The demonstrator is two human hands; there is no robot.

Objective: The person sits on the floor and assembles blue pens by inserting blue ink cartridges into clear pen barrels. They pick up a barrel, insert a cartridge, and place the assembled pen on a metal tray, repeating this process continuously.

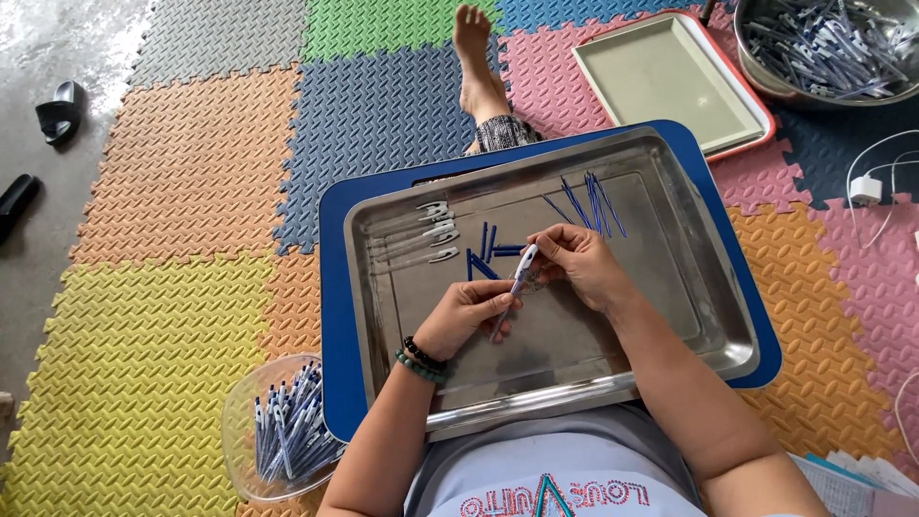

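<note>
Both hands over the shallow steel tray point(704, 316).
I see left hand point(466, 316) and right hand point(579, 263) fingers pinched shut on one slim white-and-blue plastic pen point(517, 285), above the tray's centre.

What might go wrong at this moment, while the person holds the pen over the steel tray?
1. The pen is held between the left hand and the right hand above the steel tray; a slip might knock the small blue caps.
2. The thin refills lie loose and may roll.
3. The tray seems to rest on the lap, so it could tilt.
</note>
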